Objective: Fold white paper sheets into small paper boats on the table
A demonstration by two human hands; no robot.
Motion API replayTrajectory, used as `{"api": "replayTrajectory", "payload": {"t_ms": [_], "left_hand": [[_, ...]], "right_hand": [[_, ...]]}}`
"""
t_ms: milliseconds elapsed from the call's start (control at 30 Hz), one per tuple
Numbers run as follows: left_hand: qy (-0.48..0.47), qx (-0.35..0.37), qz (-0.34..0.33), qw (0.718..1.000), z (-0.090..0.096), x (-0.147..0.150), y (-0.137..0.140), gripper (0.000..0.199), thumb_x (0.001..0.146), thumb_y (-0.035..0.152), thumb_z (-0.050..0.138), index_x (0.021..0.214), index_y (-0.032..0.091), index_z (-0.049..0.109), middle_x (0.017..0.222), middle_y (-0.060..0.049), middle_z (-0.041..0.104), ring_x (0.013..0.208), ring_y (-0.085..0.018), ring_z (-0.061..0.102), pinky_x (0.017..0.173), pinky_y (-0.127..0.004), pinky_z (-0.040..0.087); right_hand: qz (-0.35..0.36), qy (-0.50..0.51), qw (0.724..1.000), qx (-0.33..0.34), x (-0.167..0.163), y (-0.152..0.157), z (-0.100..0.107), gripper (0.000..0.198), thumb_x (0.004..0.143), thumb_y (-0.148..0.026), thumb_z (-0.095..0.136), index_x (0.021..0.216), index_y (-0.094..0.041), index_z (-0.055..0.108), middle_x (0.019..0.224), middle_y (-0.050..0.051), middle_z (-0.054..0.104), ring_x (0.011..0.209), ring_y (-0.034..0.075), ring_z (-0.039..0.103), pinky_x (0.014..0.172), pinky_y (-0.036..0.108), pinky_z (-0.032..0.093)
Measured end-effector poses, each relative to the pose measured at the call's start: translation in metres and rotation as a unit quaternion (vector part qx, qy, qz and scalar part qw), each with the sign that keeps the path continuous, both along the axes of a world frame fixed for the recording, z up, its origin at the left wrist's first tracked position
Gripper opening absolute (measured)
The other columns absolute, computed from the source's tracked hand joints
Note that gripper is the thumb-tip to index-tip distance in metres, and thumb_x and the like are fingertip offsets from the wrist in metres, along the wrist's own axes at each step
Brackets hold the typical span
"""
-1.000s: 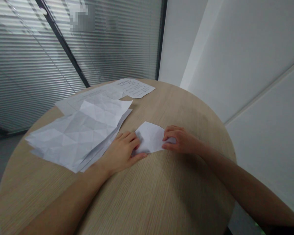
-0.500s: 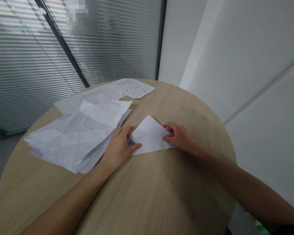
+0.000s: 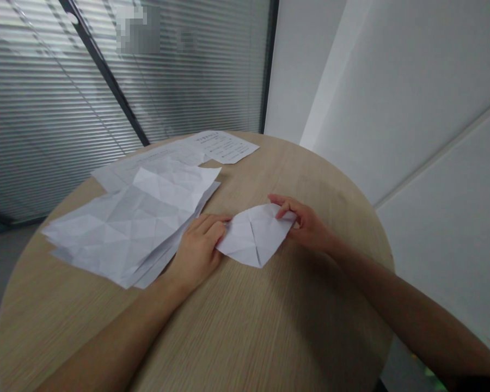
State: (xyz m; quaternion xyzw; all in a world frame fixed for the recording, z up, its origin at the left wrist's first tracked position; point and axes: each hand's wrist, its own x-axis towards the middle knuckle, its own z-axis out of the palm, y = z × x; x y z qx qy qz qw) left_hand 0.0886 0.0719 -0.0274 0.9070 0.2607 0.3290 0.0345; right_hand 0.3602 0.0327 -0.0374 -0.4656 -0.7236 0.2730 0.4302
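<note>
A small folded sheet of white paper (image 3: 249, 234) is held between my two hands over the tabletop. A crease or seam runs down its middle, and its lower corner points toward me. My left hand (image 3: 202, 242) pinches the paper's left corner, fingers closed and thumb curled in. At the right corner, my right hand (image 3: 304, 220) grips the paper with its fingers on top and the thumb hidden beneath. Just left of my left hand lies a stack of creased white sheets (image 3: 118, 223).
Printed sheets (image 3: 224, 146) lie at the far edge of the round wooden table (image 3: 212, 337). Behind it stands a glass partition with blinds (image 3: 212, 81). A white wall (image 3: 412, 81) rises close on the right.
The folded paper has been turned over between my hands, so its seamed face now shows and its point faces me. My right thumb has gone under the paper.
</note>
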Motion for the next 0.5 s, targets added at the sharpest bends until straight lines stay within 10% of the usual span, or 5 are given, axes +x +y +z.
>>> {"api": "replayTrajectory", "payload": {"t_ms": [167, 500], "left_hand": [[-0.018, 0.002, 0.032, 0.999, -0.0017, 0.0007, -0.0003, 0.02, 0.076, 0.005, 0.044, 0.07, 0.023, 0.038, 0.091, -0.009, 0.063, 0.081, -0.022, 0.055, 0.069, -0.035, 0.046], [-0.047, -0.133, 0.032, 0.99, -0.0051, 0.0015, -0.0019, 0.043, 0.075, 0.003, 0.043, 0.113, 0.018, 0.054, 0.099, -0.006, 0.058, 0.093, -0.02, 0.057, 0.081, -0.034, 0.047]], "right_hand": [[0.095, 0.051, 0.993, -0.053, 0.0073, 0.0017, 0.005, 0.066, 0.072, -0.077, 0.061, 0.112, -0.024, 0.064, 0.137, 0.013, 0.055, 0.129, 0.029, 0.052, 0.106, 0.047, 0.038], [0.108, -0.06, 0.992, 0.025, 0.0103, 0.0086, -0.002, 0.031, 0.071, -0.05, 0.081, 0.081, -0.022, 0.071, 0.119, 0.009, 0.064, 0.118, 0.026, 0.057, 0.103, 0.043, 0.042]]}}
